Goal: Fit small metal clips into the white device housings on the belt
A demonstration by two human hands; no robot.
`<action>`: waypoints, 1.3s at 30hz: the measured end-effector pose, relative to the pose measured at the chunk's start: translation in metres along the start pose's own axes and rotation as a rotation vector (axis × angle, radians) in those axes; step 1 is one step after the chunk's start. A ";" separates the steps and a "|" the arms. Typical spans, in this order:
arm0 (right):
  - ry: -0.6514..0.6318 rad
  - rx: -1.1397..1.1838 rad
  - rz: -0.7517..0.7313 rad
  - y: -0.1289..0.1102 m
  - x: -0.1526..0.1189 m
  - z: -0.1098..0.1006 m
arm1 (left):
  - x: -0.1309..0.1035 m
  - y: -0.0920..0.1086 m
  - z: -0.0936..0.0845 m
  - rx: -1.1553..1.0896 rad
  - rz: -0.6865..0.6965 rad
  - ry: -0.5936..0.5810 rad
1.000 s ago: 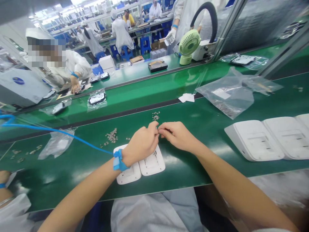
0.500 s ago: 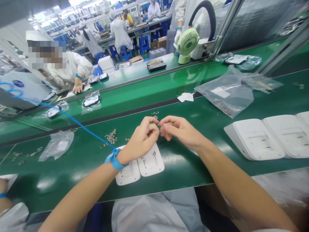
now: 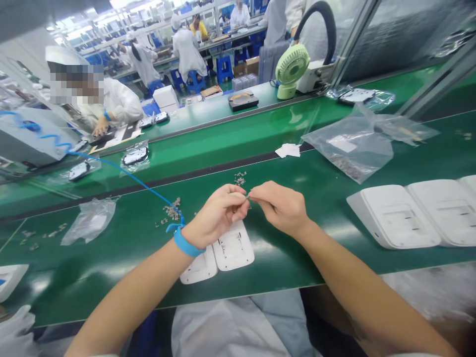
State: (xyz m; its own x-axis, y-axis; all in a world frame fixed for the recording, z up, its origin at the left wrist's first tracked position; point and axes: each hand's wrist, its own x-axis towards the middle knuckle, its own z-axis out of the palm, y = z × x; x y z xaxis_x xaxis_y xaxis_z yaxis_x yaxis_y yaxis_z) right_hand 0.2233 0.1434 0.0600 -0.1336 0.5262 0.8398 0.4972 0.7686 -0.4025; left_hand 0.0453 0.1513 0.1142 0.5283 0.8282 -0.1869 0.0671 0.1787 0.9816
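My left hand [image 3: 225, 210] and my right hand [image 3: 280, 206] meet fingertip to fingertip above the green bench. Both are closed in a pinch on one tiny metal piece [image 3: 248, 198], too small to make out its kind. A blue wrist strap [image 3: 186, 242] with a coiled cord circles my left wrist. Below the left hand lie two white plastic housings side by side; the right one [image 3: 234, 253] shows small slots, while the left one [image 3: 199, 270] is partly covered by my wrist. Small metal pieces lie in a pile [image 3: 173, 210] and in a smaller heap [image 3: 240, 178] just beyond my fingers.
More white housings [image 3: 397, 218] stand in a row at right. Clear plastic bags [image 3: 353, 144] [image 3: 89, 220] lie on the bench, with white paper slips [image 3: 288, 150] between them. Bagged parts [image 3: 136, 155] sit on the green conveyor [image 3: 208, 144]. A co-worker [image 3: 111, 99] sits across, left of a green fan [image 3: 292, 69].
My right hand has turned, its fingers curling into a tighter pinch against the left fingertips. At far left, a neighbour's hand has gone from sight and a white housing shows there.
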 end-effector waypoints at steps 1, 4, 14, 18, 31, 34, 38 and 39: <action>0.064 -0.051 -0.063 0.001 -0.001 0.000 | 0.000 0.003 -0.001 -0.023 0.002 -0.009; 0.158 -0.125 -0.072 0.005 -0.001 -0.001 | 0.006 0.003 -0.007 0.086 0.053 0.009; 0.061 -0.200 0.430 0.039 0.002 -0.003 | 0.083 -0.015 0.009 0.915 0.205 0.061; 0.064 -0.127 0.509 0.039 0.003 -0.006 | 0.028 -0.011 0.021 1.107 0.281 0.255; 0.099 -0.275 0.478 0.008 -0.013 -0.035 | -0.127 -0.119 0.013 1.374 -0.056 1.012; 0.252 -0.745 0.337 0.009 -0.062 -0.082 | -0.154 -0.125 -0.022 1.364 -0.135 1.043; 0.379 -1.155 0.383 0.030 -0.145 -0.142 | -0.194 -0.126 -0.072 1.344 -0.363 1.110; 0.262 -1.116 0.484 0.030 -0.160 -0.149 | -0.202 -0.125 -0.083 1.324 -0.388 1.136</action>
State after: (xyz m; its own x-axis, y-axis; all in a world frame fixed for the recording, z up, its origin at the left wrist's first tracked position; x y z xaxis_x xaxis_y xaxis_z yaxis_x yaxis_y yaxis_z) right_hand 0.3877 0.0286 -0.0320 0.3778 0.4822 0.7904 0.9213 -0.2808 -0.2691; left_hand -0.1405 0.0055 0.0256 -0.4277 0.8723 0.2371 0.9034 0.4033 0.1458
